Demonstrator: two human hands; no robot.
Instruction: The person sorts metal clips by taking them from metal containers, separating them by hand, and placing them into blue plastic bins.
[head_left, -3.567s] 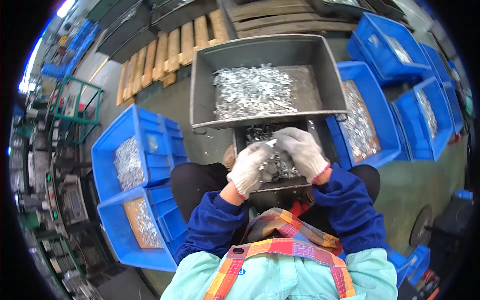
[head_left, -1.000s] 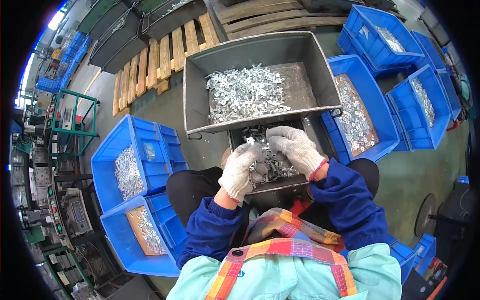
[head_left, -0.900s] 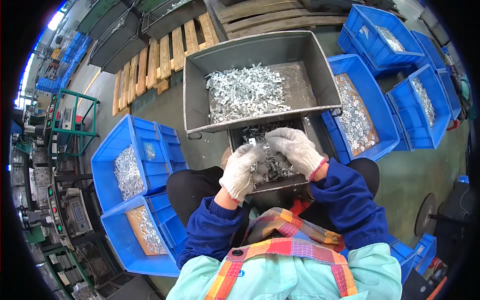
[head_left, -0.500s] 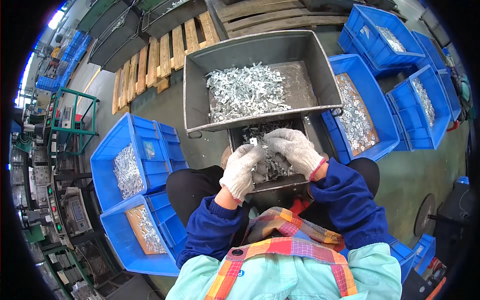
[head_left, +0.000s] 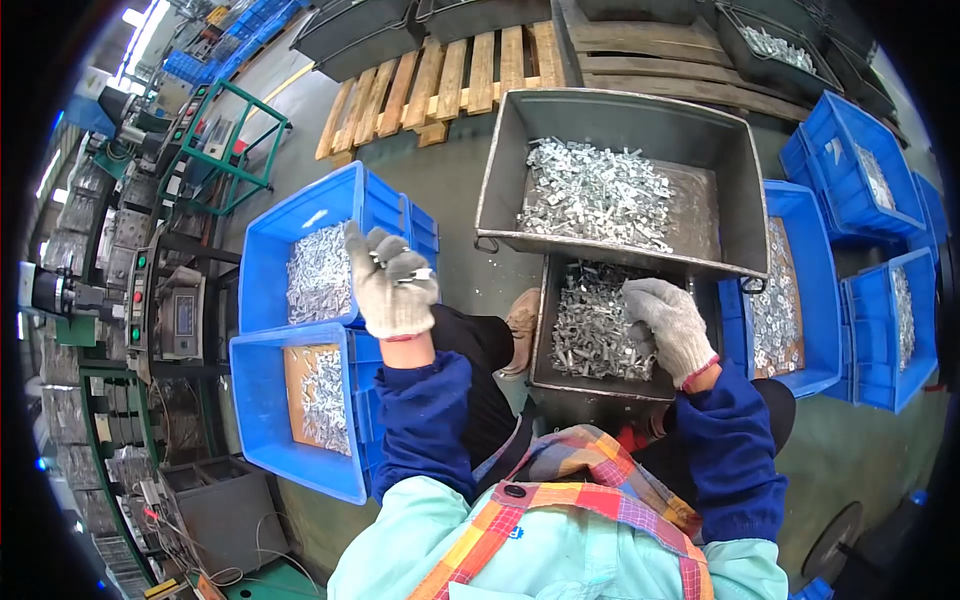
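My left hand (head_left: 393, 285), in a grey-stained white work glove, is over the right edge of a blue bin (head_left: 255, 235) of small metal parts. Its index finger points up and the other fingers curl around a small shiny metal part (head_left: 424, 274). My right hand (head_left: 668, 322), gloved alike, is over the right side of the lower grey metal bin (head_left: 540, 345), which holds loose metal pieces (head_left: 590, 325). Its fingers are bent together, and what they hold, if anything, is hidden. The upper grey metal bin (head_left: 735, 255) holds a heap of bright metal parts (head_left: 595, 195).
Below the left bin stands another blue bin (head_left: 250, 410) with parts. On the right are a blue bin (head_left: 825, 340) of flat parts and stacked blue bins (head_left: 870, 300). Wooden pallets (head_left: 450, 80) lie behind, a green frame cart (head_left: 235, 150) and machines at left.
My left hand has left my right hand and swung left to the blue bin. My right hand stays over the lower grey bin. The whole view has turned left.
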